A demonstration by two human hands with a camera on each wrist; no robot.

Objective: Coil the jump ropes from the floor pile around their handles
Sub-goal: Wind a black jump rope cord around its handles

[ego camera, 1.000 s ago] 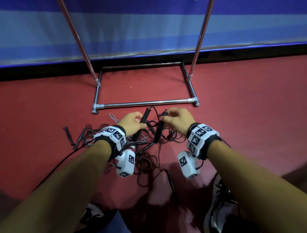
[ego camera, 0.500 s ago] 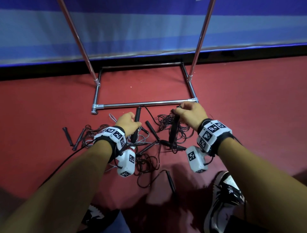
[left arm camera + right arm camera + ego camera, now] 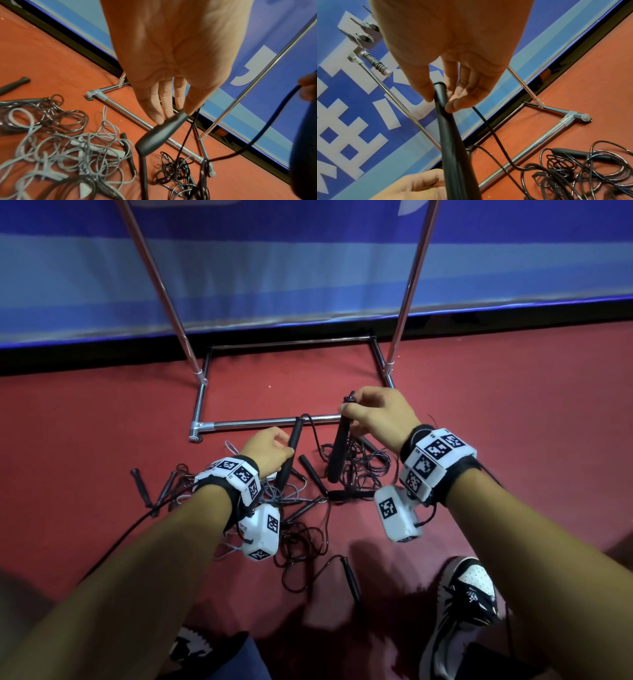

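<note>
while each hand (image 3: 270, 451) (image 3: 380, 416) pinches a handle (image 3: 287, 453) (image 3: 340, 446), cords (image 3: 363, 467) blur.

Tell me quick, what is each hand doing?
Left hand: gripping a black handle.
Right hand: pinching the other black handle near its top.
</note>
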